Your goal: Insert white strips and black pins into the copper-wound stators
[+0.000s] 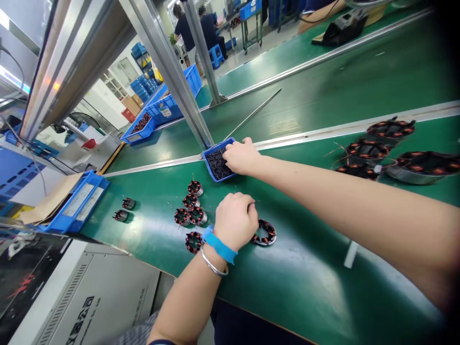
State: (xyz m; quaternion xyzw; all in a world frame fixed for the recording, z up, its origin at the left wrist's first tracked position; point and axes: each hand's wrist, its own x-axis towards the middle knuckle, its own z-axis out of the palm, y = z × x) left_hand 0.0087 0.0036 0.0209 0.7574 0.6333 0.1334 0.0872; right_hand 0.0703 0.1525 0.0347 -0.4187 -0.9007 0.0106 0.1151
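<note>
My right hand [241,155] reaches into a small blue bin [210,163] of thin dark pieces, its fingers curled down among them. My left hand [235,220] is closed, resting on a ring-shaped motor stator with copper windings [268,235] on the green bench and pinching a thin wire at its fingertips. It wears a blue wristband and a metal bangle. Just left of it lie several small wound stators [190,208], with two more [124,209] farther left.
Larger wound stators [391,148] are piled at the right on the green conveyor [323,110]. A metal post [176,72] rises behind the small bin. Blue trays [79,201] stand at the left. Two people work far off at the back.
</note>
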